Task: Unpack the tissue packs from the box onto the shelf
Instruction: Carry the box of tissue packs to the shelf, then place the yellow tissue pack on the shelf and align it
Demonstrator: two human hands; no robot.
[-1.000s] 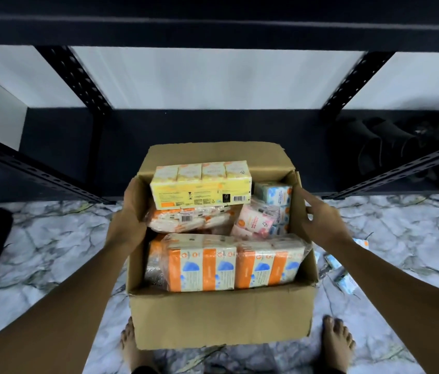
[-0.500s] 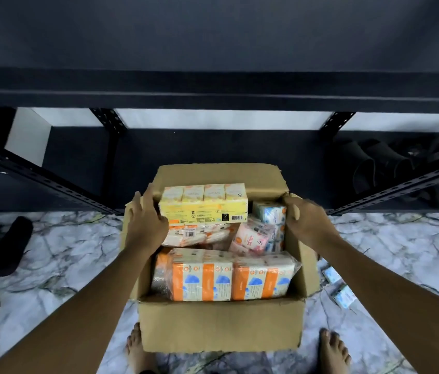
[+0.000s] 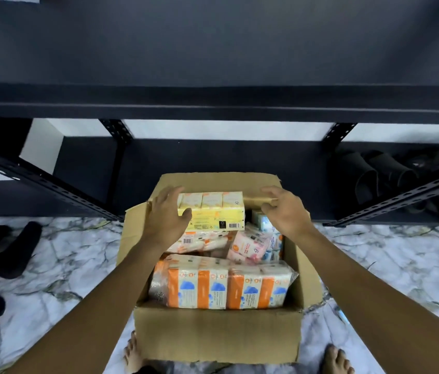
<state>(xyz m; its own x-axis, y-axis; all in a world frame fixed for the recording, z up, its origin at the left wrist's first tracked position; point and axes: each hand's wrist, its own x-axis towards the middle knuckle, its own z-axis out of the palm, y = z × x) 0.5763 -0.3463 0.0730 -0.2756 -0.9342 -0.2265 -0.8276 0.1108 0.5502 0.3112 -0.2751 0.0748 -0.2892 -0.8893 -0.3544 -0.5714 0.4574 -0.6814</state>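
Brown cardboard fills the middle of my view: the open box (image 3: 218, 338) sits on the marbled floor (image 3: 64, 265), just in front of a dark metal shelf (image 3: 213, 109). My left hand (image 3: 165, 217) is on the left end of the yellow tissue pack (image 3: 213, 211), which lies on top of the others at the far side of the box. The thumb curls across the pack's near face and the fingers reach over its top, so I read this hand as gripping the pack. My right hand (image 3: 284, 209) is near the far right corner of the box, fingers lightly bent and holding nothing that I can see; the fingertips lie by the folded cardboard flap (image 3: 256, 199) to the right of the yellow pack, and I cannot tell whether they touch it. Under the yellow pack lies a peach-and-white pack (image 3: 199, 240), with a pink pack (image 3: 248, 248) and a blue one (image 3: 263, 221) to its right. Along the near side of the box lies a long orange-and-white bundle of packs (image 3: 221, 284). My bare feet (image 3: 338, 359) show just below the box. Black footwear (image 3: 382, 174) rests on the lower shelf at far right, and dark shapes (image 3: 5, 247) lie on the floor at left.
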